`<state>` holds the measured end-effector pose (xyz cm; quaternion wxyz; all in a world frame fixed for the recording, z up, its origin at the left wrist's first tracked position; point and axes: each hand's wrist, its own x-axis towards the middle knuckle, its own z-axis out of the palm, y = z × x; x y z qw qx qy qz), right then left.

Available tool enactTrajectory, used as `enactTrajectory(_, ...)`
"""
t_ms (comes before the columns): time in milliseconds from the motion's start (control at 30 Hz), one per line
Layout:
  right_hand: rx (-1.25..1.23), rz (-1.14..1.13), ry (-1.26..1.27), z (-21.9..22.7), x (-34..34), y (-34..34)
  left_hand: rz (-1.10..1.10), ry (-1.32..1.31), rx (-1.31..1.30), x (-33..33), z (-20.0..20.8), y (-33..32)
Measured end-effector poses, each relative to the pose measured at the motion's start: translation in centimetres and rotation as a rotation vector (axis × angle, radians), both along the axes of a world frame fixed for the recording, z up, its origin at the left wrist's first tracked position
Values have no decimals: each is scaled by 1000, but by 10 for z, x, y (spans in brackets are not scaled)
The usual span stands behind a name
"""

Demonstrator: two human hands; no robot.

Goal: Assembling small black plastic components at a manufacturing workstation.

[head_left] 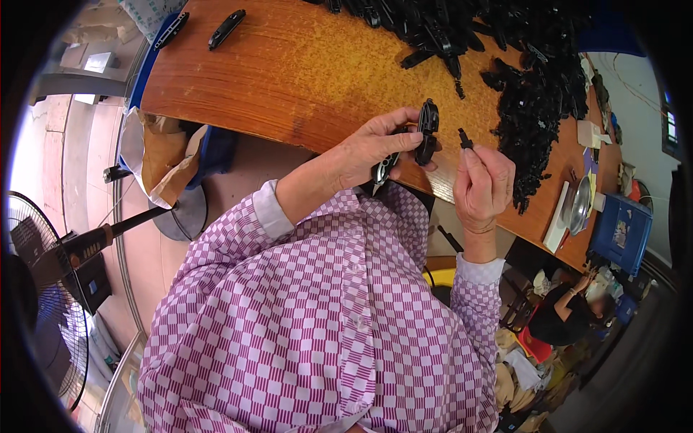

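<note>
Purple-checked shirt [289,317] fronts the wooden surface [274,72], over whose near edge the left hand [379,144] is clamped on a black casing [428,124] while the right hand [482,184] pinches a small black part [464,136], seemingly by its end to leave the tip exposed.

Glossy plastic held pc [429,117], smooth wood tbl [274,65], matt cloth smock [281,310]

text: none legible | blue box [634,251]: pale label-like patch [620,233], too small to read

Glare whitens the left, and edges bend (rim black).
</note>
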<state>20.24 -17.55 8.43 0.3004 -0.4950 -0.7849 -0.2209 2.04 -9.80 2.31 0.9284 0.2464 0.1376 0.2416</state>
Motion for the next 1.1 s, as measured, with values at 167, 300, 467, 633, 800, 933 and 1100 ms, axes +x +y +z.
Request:
enactTrajectory(167,-20,-10,85,-3,-7,2,8,5,-13,6,0,-4)
enactTrajectory(300,-57,-33,217,-7,-20,5,33,21,-28,14,0,-7)
enactTrajectory(467,-97,-70,295,-14,-25,8,2,27,-55,19,5,-6)
enactTrajectory(633,-56,-46,342,-23,-24,9,19,27,-79,20,1,-6)
enactTrajectory(800,-275,-119,640,-26,-29,5,81,146,107,19,-3,-4)
enactTrajectory(933,-492,-184,1068,-34,-22,3,99,224,414,19,-8,-2)
enactTrajectory(1100,-824,-38,1773,-35,-23,1,136,308,838,21,-6,-3)
